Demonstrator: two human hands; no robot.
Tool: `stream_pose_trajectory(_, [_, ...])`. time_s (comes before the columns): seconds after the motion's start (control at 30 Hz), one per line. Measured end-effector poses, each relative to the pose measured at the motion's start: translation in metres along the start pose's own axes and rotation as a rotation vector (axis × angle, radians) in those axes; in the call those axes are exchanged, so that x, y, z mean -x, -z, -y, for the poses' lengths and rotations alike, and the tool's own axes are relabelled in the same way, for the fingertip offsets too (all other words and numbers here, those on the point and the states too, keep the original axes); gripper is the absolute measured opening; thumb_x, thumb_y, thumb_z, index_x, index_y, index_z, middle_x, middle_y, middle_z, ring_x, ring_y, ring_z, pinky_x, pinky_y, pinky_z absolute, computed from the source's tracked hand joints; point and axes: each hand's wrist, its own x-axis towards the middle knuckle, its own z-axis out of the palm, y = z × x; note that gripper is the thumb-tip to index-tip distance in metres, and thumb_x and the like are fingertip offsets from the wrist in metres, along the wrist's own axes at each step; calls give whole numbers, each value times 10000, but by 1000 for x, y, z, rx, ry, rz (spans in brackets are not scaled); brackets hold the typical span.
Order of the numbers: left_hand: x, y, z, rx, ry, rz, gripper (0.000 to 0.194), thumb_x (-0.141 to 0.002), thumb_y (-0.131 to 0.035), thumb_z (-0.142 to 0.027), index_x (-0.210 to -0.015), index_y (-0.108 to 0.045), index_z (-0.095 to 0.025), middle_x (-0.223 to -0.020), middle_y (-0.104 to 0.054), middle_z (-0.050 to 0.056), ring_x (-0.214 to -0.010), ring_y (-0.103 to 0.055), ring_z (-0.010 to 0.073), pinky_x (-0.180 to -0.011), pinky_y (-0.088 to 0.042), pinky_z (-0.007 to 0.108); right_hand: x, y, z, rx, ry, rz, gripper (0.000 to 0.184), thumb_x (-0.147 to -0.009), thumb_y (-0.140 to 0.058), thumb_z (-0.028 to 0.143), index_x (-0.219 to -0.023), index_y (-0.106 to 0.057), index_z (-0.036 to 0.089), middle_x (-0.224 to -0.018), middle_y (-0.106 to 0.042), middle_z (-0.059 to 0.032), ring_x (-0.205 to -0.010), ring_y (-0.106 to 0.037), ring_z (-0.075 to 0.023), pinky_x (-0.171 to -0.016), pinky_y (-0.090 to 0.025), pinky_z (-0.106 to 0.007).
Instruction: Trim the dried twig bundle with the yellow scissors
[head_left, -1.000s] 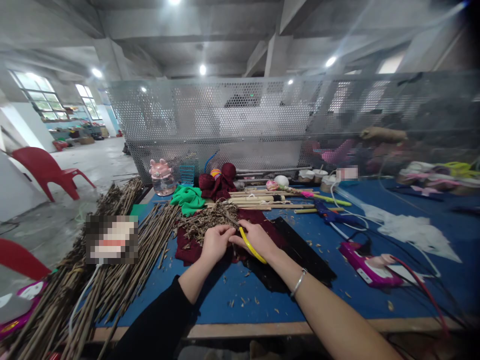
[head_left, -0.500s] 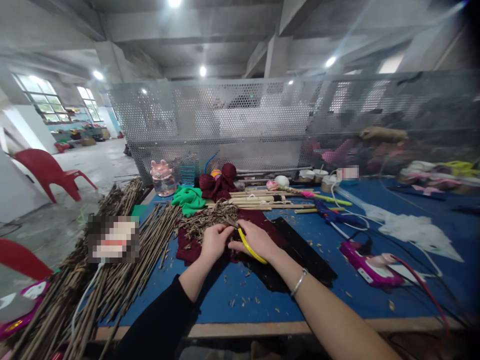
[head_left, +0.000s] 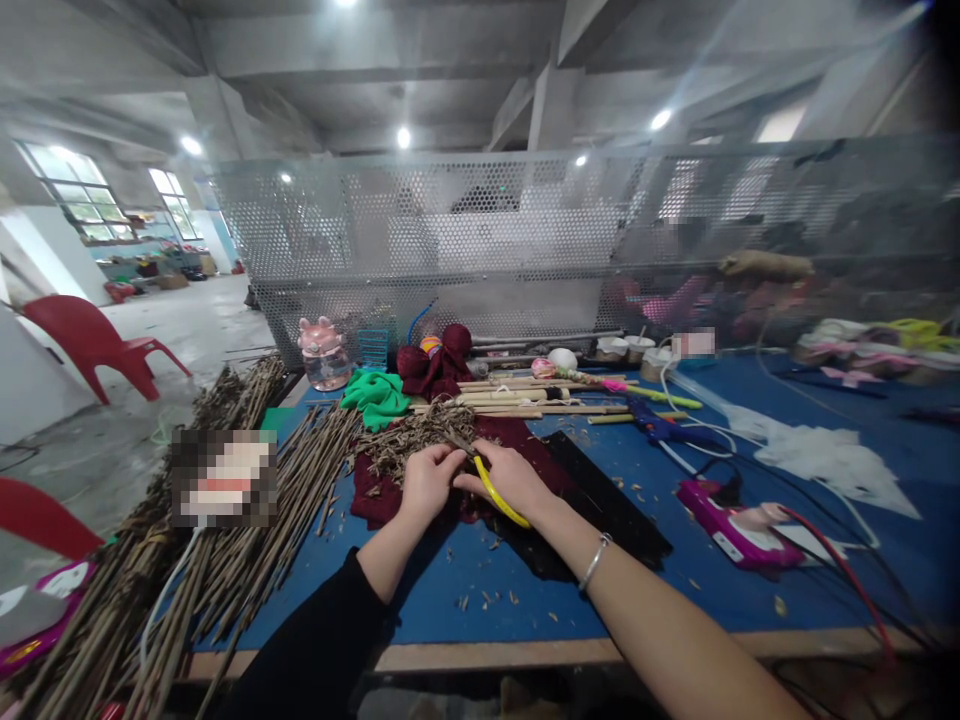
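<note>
My right hand [head_left: 514, 478] is closed round yellow-handled cutters [head_left: 496, 493] whose tip points at a heap of short brown twig pieces [head_left: 416, 436]. Beside it, my left hand [head_left: 429, 480] has its fingers curled and pinched on a small twig piece at the cutters' tip. Both hands rest over a dark red cloth [head_left: 382, 497] on the blue table [head_left: 525, 600]. A silver bangle [head_left: 592, 563] sits on my right wrist.
Long brown sticks [head_left: 247, 530] lie piled on the left. Pale bamboo rods [head_left: 525, 400], a green cloth [head_left: 377, 396], a pink bottle [head_left: 324, 355], a black strip [head_left: 607, 500] and a pink glue gun [head_left: 739, 530] with cables lie around. A perforated metal screen [head_left: 525, 240] stands behind.
Both hands have shifted slightly up and toward the twig heap; the grip on the cutters is unchanged.
</note>
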Motion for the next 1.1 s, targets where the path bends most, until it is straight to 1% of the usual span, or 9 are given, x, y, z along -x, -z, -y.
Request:
stream_pose_trajectory(0.27, [0, 1, 0, 52, 36, 28, 302, -721, -524, -401, -591, -594, -138, -458, -446, -45, -447, -351, 76, -441, -257, 205, 0, 2, -1, 9, -8, 13, 415, -741, -511, 597, -877, -597, 214, -698, -643, -44, -610, -587, -167, -526, -327, -223])
stream_pose_trajectory(0.43, [-1, 1, 0, 99, 30, -9, 279, -718, -532, -388, -644, -623, -135, -516, -518, -29, -482, -410, 86, -473, -307, 202, 1, 4, 0, 49, -19, 39, 432, -738, -502, 611, -899, -580, 218, -725, -647, -47, -686, -611, -195, -560, -342, -232])
stream_pose_trajectory(0.5, [-2, 2, 1, 117, 23, -48, 275, -716, -534, -381, -674, -637, -130, -563, -560, -16, -512, -440, 92, -503, -336, 203, 2, 6, 1, 80, -7, 34, 492, -699, -538, 626, -977, -554, 220, -804, -653, -55, -757, -614, -213, -586, -350, -240])
stream_pose_trajectory(0.6, [-3, 2, 2, 113, 34, -38, 288, -707, -544, -385, -690, -654, -120, -561, -575, -5, -502, -441, 95, -499, -344, 207, 3, 9, 1, 88, 39, 37, 581, -662, -570, 636, -1066, -511, 221, -935, -641, -70, -845, -600, -220, -638, -363, -251])
stream_pose_trajectory(0.73, [-3, 3, 2, 52, 18, -8, 294, -686, -570, -393, -641, -656, -115, -526, -569, 0, -494, -443, 98, -491, -344, 208, 3, 11, -1, 93, 30, 79, 472, -713, -538, 609, -1000, -543, 235, -843, -653, -48, -777, -606, -200, -612, -347, -241])
stream_pose_trajectory(0.8, [-3, 3, 1, 28, -3, -5, 304, -698, -560, -401, -651, -662, -119, -535, -576, 1, -502, -448, 99, -494, -344, 207, 2, 10, -2, 89, 14, 55, 431, -732, -526, 594, -977, -552, 240, -810, -657, -42, -752, -608, -196, -602, -341, -237])
stream_pose_trajectory(0.97, [-1, 0, 2, 25, 0, 42, 312, -703, -565, -392, -821, -692, -132, -665, -638, 26, -542, -481, 108, -519, -367, 215, -1, 7, -3, 13, -80, -46, 368, -779, -496, 538, -979, -549, 235, -769, -647, -39, -687, -605, -188, -574, -346, -236])
stream_pose_trajectory(1.03, [0, -1, 3, 29, 32, 78, 314, -704, -561, -392, -818, -693, -130, -615, -616, 18, -497, -454, 103, -483, -349, 216, -2, 5, -3, -7, -118, -50, 368, -774, -513, 517, -998, -539, 227, -755, -634, -36, -689, -601, -190, -580, -353, -239])
stream_pose_trajectory(1.1, [1, -3, 2, 59, 53, 99, 301, -701, -561, -387, -773, -688, -124, -558, -577, 4, -475, -427, 97, -467, -331, 215, -1, 3, -3, -21, -88, -57, 436, -732, -568, 513, -1048, -510, 219, -834, -626, -46, -771, -596, -201, -626, -372, -250])
